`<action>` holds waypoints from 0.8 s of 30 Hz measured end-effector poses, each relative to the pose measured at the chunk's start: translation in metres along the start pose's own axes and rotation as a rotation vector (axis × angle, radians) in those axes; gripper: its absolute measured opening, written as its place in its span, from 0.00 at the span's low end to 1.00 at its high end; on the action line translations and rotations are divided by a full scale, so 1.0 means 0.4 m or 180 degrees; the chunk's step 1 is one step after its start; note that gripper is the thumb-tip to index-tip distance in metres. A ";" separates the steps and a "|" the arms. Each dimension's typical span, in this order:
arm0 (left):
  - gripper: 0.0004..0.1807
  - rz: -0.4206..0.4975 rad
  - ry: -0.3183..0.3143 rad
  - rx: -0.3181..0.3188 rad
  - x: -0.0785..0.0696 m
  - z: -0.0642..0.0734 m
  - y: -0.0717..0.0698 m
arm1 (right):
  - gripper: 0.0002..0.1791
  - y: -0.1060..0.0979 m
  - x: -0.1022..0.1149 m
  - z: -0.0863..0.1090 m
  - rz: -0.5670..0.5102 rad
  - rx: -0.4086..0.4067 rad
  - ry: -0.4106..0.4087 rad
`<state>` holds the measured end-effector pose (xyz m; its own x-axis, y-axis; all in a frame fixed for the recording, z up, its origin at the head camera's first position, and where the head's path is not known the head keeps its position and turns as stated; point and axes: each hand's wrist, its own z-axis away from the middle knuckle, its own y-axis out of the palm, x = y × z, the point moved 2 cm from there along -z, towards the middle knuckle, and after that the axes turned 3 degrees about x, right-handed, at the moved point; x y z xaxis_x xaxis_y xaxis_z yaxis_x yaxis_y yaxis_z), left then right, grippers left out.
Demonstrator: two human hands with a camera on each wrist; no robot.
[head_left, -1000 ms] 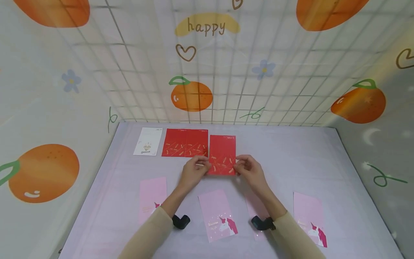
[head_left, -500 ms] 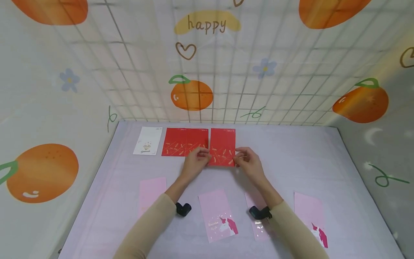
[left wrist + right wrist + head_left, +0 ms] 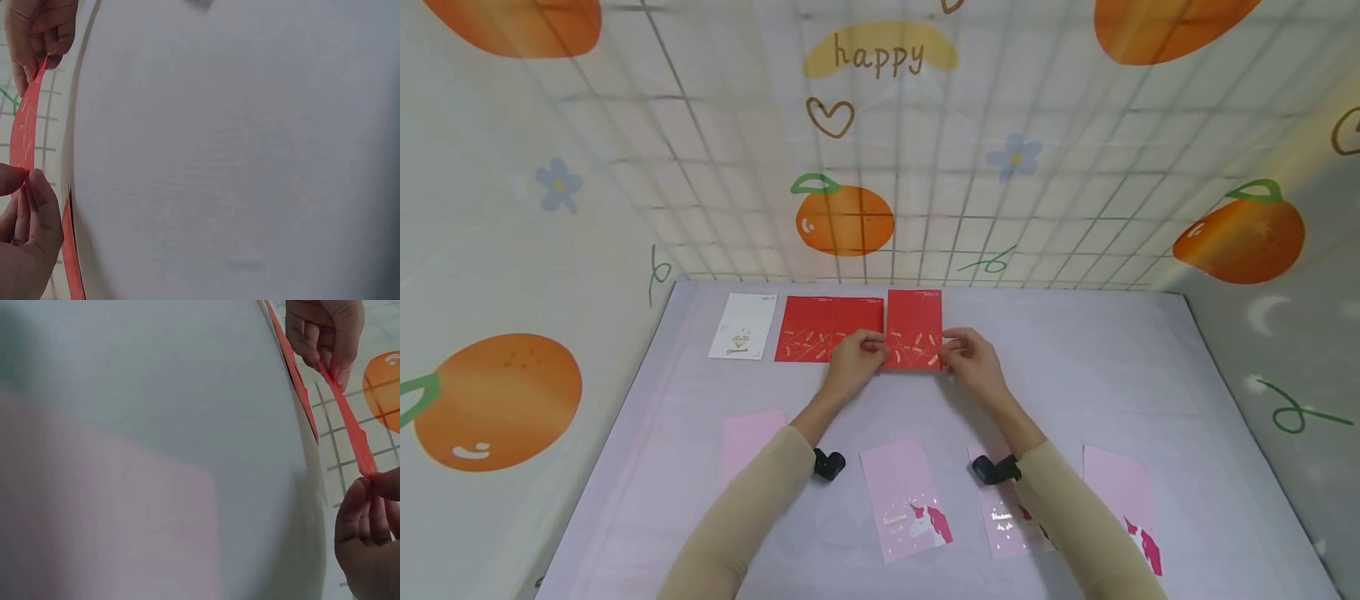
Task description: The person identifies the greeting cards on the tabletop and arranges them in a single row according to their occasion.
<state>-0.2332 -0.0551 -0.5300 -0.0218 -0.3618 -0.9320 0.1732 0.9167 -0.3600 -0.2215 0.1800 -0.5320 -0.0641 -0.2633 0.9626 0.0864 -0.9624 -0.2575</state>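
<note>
A red card [image 3: 914, 330] with gold markings is held between both hands near the back of the table. My left hand [image 3: 859, 361] pinches its lower left edge, while the lower right edge is in the pinch of my right hand [image 3: 974, 363]. In the left wrist view the held red card [image 3: 26, 125] is seen almost edge-on, lifted off the table and slightly bent. Just left of it, two matching red cards [image 3: 808, 327] lie side by side, partly covered by my left fingers. Farther left lies a white card [image 3: 742, 327] with a gold diamond.
Nearer the front lie pink unicorn cards: one in the middle [image 3: 904, 500], one at the right [image 3: 1116, 492], and others partly under the left sleeve [image 3: 748, 508] and right sleeve [image 3: 1075, 508]. A printed cloth wall [image 3: 715, 150] over a wire grid rises behind the table.
Both hands have moved away from me with the red card, bringing it level with the row of cards at the back. The other cards stay where they were.
</note>
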 end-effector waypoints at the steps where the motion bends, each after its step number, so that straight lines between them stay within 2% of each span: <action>1: 0.15 -0.0029 -0.0025 -0.0005 0.000 -0.003 0.000 | 0.18 0.001 -0.001 -0.005 0.0004 -0.0004 0.0010; 10: 0.18 -0.0254 -0.0139 -0.0033 0.010 -0.028 -0.002 | 0.19 0.012 -0.010 -0.037 0.0065 0.0011 0.0215; 24: 0.16 -0.0457 -0.0187 -0.0018 0.017 -0.032 0.003 | 0.17 0.018 -0.025 -0.059 0.0263 0.0009 0.0403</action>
<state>-0.2458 -0.0543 -0.5372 0.0116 -0.4985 -0.8668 0.1668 0.8557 -0.4898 -0.2437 0.1740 -0.5454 -0.1813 -0.3481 0.9198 0.0994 -0.9370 -0.3350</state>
